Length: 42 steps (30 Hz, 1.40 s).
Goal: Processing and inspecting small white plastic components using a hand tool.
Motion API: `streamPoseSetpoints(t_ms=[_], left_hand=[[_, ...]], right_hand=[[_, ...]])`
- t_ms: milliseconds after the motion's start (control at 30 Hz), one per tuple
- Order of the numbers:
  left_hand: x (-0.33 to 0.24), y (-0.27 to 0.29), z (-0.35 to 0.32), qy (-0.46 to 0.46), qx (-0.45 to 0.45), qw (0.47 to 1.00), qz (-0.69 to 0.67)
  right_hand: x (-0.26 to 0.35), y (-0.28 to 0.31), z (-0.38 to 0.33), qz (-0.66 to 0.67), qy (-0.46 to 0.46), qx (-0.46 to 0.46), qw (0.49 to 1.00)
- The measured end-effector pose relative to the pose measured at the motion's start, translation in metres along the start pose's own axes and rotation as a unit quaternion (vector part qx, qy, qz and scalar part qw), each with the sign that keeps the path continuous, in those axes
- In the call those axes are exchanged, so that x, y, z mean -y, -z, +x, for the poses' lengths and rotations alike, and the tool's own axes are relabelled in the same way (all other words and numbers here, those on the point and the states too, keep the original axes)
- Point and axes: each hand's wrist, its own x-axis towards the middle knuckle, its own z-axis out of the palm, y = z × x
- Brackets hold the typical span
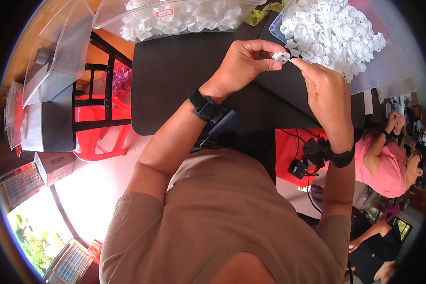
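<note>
My left hand (244,64) and my right hand (324,90) meet above a black table (175,71). Both pinch one small white plastic part (281,57) between their fingertips. The part sits just in front of a clear bin (364,71) heaped with many similar white plastic parts (336,33) at the table's far right. A second clear bin (113,21) of white round pieces (184,19) stands at the far left of the table. Black straps wrap both wrists, with a small black device (225,120) hanging off the left one.
An empty clear lid or bin (57,52) rests on a grey box at left, over red plastic stools (99,128). A cardboard box (54,165) lies on the floor. At right, other people, one in a pink shirt (388,165), sit working.
</note>
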Motion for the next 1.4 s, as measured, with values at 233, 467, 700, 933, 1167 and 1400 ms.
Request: streamPoseSetpoints(t_ms=[233, 467, 700, 933, 1167, 1400], left_hand=[[0.012, 0.003, 0.003, 0.022, -0.003, 1.0, -0.003], [-0.002, 0.004, 0.002, 0.021, -0.004, 0.993, -0.115], [0.001, 0.005, 0.002, 0.024, 0.01, 0.993, -0.117], [0.002, 0.002, 0.002, 0.034, 0.01, 0.991, -0.126], [0.005, 0.004, 0.002, 0.039, 0.021, 0.992, -0.117], [0.007, 0.003, 0.002, 0.026, 0.005, 0.998, -0.061]], right_hand=[[-0.012, -0.011, 0.006, 0.053, 0.016, 0.031, 0.998], [-0.01, -0.005, -0.005, 0.207, -0.091, 0.005, 0.974], [-0.004, -0.009, -0.013, 0.216, -0.079, -0.032, 0.973], [-0.004, -0.005, -0.01, 0.19, -0.066, -0.002, 0.979], [-0.001, -0.007, -0.005, 0.112, -0.041, -0.005, 0.993], [-0.001, -0.014, -0.005, 0.041, -0.002, -0.014, 0.999]])
